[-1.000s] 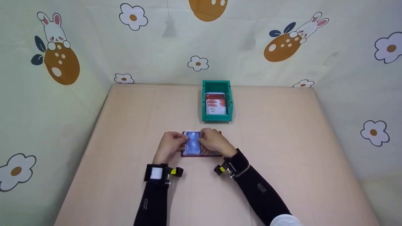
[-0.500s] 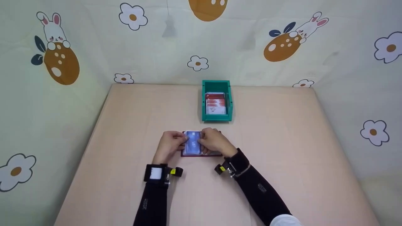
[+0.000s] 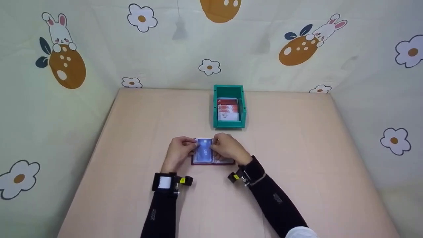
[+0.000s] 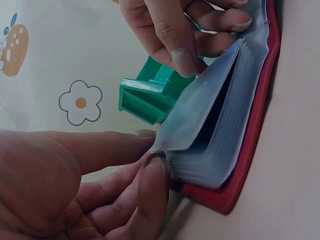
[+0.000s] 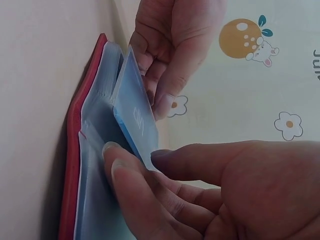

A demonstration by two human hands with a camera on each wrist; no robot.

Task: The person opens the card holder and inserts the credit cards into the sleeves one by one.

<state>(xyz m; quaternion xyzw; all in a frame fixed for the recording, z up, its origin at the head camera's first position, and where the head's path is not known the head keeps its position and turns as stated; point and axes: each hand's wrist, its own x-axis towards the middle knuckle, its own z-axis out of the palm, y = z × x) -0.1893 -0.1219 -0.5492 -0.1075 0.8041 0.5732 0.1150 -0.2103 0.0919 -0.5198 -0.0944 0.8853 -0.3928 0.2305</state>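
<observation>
A card holder with a red cover (image 3: 211, 164) and a stack of clear plastic sleeves (image 4: 207, 170) lies spread on the table. On its left side a blue card (image 3: 204, 150) with white lettering is tilted up from the sleeves beneath. The left hand (image 3: 178, 150) pinches the card's left edge between thumb and forefinger. At the opposite edge, the right hand (image 3: 231, 148) pinches it, with its other fingers over the right-hand sleeves, as the right wrist view shows. Whether the card sits fully inside the top sleeve is hard to tell.
Behind the card holder stands a green bin (image 3: 229, 124) holding several red and white cards (image 3: 228, 110). A patterned cloth wall (image 3: 165, 59) rises at the table's (image 3: 148, 115) back edge and along both sides.
Both hands keep nearly the same grip on the blue card. The right hand has shifted very slightly, and the whole head view has moved a little.
</observation>
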